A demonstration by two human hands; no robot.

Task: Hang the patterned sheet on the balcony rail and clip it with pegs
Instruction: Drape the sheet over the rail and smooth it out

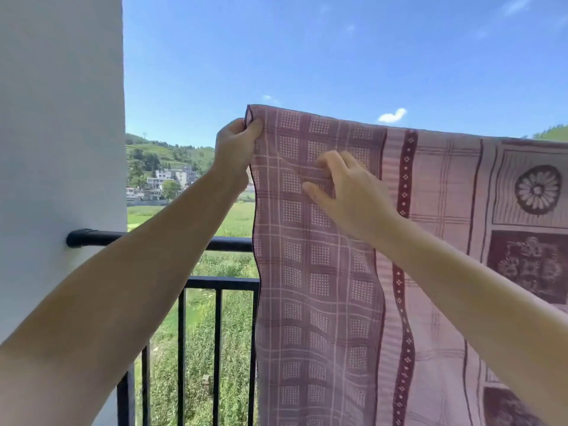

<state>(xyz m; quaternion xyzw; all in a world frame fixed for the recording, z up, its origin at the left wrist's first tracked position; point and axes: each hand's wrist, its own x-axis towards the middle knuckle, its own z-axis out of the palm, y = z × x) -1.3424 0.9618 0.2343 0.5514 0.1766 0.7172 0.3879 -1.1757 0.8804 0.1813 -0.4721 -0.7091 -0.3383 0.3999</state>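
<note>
A thin pink and maroon patterned sheet [430, 241] hangs stretched across the right half of the view, its top edge high against the sky. My left hand [235, 146] pinches the sheet's upper left corner. My right hand [347, 189] rests against the cloth a little lower and to the right, with fingers bent into a fold of the fabric. What carries the top edge is hidden. The black balcony rail [153, 238] runs from the wall and passes behind the sheet. No pegs are visible.
A white wall [61, 149] fills the left side, with the rail fixed into it. Below is a black railing with vertical bars [216, 348]. Beyond lie green fields, distant houses and hills.
</note>
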